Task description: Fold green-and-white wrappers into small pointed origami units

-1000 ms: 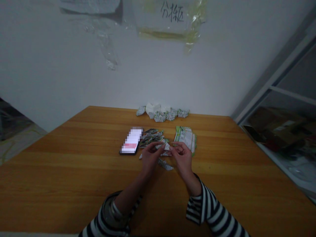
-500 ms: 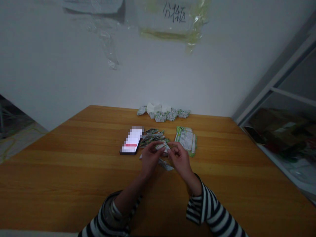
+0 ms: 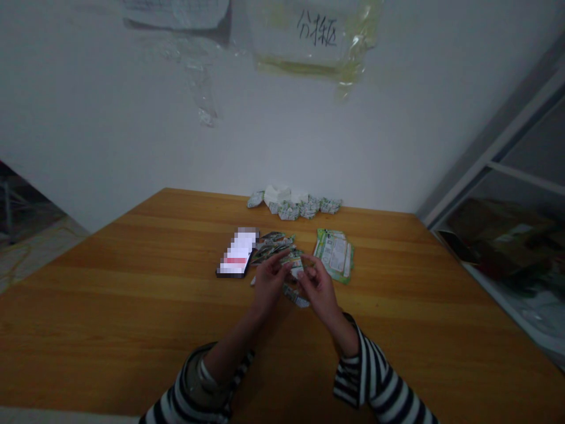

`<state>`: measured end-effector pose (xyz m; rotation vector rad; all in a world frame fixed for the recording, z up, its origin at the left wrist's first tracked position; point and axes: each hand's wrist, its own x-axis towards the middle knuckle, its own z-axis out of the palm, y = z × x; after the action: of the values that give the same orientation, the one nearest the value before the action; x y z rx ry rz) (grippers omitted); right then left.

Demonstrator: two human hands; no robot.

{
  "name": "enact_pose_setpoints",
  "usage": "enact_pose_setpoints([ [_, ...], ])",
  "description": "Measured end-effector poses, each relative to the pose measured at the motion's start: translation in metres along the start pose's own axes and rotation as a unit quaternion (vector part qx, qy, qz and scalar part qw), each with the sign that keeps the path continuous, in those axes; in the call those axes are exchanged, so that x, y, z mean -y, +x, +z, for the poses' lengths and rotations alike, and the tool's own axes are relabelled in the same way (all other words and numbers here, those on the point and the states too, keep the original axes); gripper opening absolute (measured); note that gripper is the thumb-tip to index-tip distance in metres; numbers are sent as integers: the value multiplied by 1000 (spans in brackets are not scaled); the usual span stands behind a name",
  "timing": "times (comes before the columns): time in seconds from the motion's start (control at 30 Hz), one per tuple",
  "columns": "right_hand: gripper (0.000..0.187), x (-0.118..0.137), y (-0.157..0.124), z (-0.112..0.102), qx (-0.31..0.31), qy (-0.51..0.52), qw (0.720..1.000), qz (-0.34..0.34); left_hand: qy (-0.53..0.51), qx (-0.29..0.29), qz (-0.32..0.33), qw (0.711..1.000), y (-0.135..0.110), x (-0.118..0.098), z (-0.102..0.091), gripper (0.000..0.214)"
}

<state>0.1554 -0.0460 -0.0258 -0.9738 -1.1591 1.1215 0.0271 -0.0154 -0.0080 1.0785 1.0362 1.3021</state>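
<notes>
On the wooden desk (image 3: 132,318), the left hand (image 3: 269,282) and right hand (image 3: 320,291) meet over a small folded wrapper (image 3: 295,262) printed in green and white. The fingers (image 3: 282,259) of both hands are closed on it, pinching it from either side and holding it just above the desk. Just behind the hands lies a heap of dark printed wrappers (image 3: 271,247), with a pixelated phone (image 3: 237,253) flat on its left and a flat stack of green-and-white packets (image 3: 335,255) to its right. A loose wrapper (image 3: 295,297) lies beneath the hands. Farther back, a row of crumpled white and green wrappers (image 3: 293,203) sits along the far edge of the desk, near the wall (image 3: 309,141), where a clear plastic bag (image 3: 309,35) with handwritten characters hangs. Black-and-white striped sleeves (image 3: 379,371) cover the forearms.
</notes>
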Motion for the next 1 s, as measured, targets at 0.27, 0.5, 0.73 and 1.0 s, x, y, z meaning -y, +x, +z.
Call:
enact_pose_setpoints([
  [0.27,46,9,11,-18,-29,127,990,63,17,101,101,990,-1,4,3,55],
  [0.5,33,22,14,-26,-7,137,987,86,170,118,190,960,-2,2,2,19],
  [0.73,31,4,18,-27,-22,35,999,15,100,144,88,981,-5,6,5,36],
  [1.0,39,2,22,-30,-36,-11,999,23,120,196,43,972,-7,7,5,34],
])
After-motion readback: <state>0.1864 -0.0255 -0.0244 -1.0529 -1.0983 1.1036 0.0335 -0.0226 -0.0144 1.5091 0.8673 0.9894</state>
